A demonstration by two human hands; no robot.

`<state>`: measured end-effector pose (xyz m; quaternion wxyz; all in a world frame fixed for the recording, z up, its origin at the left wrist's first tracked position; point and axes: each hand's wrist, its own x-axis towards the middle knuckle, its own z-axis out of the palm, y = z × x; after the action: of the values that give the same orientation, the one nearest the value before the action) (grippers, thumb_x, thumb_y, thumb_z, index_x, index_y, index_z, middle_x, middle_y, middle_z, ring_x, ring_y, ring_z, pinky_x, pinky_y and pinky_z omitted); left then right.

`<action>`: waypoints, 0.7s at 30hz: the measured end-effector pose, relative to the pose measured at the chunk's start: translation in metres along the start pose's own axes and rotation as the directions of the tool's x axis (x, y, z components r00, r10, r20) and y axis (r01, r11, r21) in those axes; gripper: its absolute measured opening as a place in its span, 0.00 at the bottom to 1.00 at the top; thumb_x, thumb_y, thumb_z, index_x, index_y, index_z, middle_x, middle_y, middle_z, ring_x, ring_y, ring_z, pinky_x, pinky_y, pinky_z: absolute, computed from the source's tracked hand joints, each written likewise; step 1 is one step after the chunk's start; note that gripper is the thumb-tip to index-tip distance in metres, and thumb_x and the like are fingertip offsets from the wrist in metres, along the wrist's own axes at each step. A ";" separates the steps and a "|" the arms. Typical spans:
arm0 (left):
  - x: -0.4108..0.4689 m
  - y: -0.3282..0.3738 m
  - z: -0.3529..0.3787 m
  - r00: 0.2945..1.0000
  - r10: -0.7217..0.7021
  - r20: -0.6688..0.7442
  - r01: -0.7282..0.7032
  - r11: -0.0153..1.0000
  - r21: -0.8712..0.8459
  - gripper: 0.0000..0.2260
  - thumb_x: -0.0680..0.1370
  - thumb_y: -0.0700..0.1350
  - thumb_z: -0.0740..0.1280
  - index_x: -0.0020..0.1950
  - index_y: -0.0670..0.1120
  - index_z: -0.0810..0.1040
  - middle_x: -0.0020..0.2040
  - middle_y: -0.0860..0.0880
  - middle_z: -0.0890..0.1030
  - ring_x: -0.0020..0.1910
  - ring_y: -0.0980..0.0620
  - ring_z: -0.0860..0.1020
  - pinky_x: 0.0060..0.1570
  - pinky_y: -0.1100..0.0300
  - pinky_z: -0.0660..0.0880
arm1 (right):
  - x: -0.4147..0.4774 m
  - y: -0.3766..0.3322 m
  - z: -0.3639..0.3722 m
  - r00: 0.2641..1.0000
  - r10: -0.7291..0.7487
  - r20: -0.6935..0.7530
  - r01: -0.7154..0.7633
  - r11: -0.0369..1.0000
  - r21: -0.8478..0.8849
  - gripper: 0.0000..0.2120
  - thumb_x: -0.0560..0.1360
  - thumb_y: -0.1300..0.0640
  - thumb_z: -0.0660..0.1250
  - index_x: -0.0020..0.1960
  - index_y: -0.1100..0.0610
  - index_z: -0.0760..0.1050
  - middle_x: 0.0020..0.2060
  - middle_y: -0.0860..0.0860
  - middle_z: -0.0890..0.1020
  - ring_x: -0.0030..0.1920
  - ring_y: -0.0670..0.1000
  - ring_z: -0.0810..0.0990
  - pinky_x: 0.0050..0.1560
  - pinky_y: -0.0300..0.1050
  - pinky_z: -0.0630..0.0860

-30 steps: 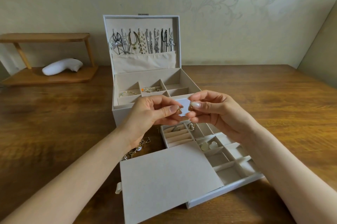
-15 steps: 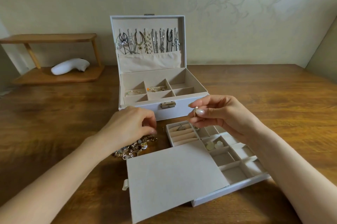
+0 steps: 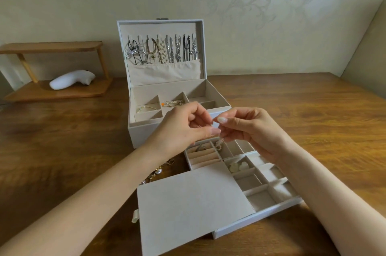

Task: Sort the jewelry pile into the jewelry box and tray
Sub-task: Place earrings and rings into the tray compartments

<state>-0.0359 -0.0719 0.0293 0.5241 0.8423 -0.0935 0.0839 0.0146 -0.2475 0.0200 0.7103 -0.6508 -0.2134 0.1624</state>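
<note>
Jewelry piece, small and beaded, dangles over the tray, pinched between left hand and right hand. Lower it into the compartment beneath, then let go gently so it doesn't snag.

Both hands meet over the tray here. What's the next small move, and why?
Probably lower the small piece pinched between the left hand and right hand into a tray compartment just below. The hands hover right above its open compartments, and the piece is too hidden to identify.
</note>
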 end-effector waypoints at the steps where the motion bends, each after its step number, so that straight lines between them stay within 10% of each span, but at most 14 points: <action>1: 0.001 -0.002 0.002 1.000 0.000 -0.002 0.000 1.000 -0.003 0.07 0.71 0.42 0.74 0.44 0.45 0.78 0.38 0.48 0.81 0.35 0.57 0.78 0.32 0.65 0.75 | 0.000 0.001 0.001 1.000 0.003 -0.002 -0.003 1.000 0.018 0.06 0.66 0.61 0.71 0.40 0.64 0.80 0.33 0.56 0.82 0.32 0.49 0.81 0.35 0.40 0.79; 7: 0.003 -0.010 -0.001 0.997 0.050 -0.053 -0.046 0.995 0.088 0.05 0.72 0.41 0.73 0.43 0.44 0.78 0.38 0.49 0.81 0.36 0.53 0.80 0.34 0.63 0.78 | 0.000 0.001 0.001 0.999 -0.034 -0.033 0.028 0.986 -0.166 0.03 0.71 0.70 0.69 0.44 0.65 0.80 0.34 0.59 0.82 0.33 0.50 0.81 0.36 0.40 0.80; 13: -0.025 -0.010 -0.009 0.852 -0.021 0.523 -0.193 0.916 0.351 0.13 0.66 0.51 0.77 0.43 0.55 0.73 0.44 0.61 0.74 0.47 0.62 0.71 0.42 0.75 0.66 | -0.011 -0.001 0.004 0.926 0.160 0.341 0.097 0.774 -0.626 0.05 0.66 0.65 0.76 0.39 0.59 0.82 0.33 0.52 0.83 0.32 0.45 0.77 0.35 0.35 0.72; 21: -0.023 -0.020 -0.003 0.857 0.163 0.489 -0.349 0.882 0.317 0.11 0.69 0.53 0.74 0.47 0.58 0.76 0.42 0.63 0.72 0.45 0.61 0.72 0.42 0.70 0.68 | -0.008 0.000 -0.007 0.954 0.155 0.257 0.013 0.834 -0.552 0.05 0.68 0.72 0.72 0.41 0.65 0.79 0.30 0.53 0.82 0.29 0.45 0.79 0.32 0.36 0.76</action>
<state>-0.0536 -0.0583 0.0074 0.2911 0.9060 -0.3063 -0.0253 0.0115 -0.2572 0.0192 0.4487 -0.8028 -0.3285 0.2150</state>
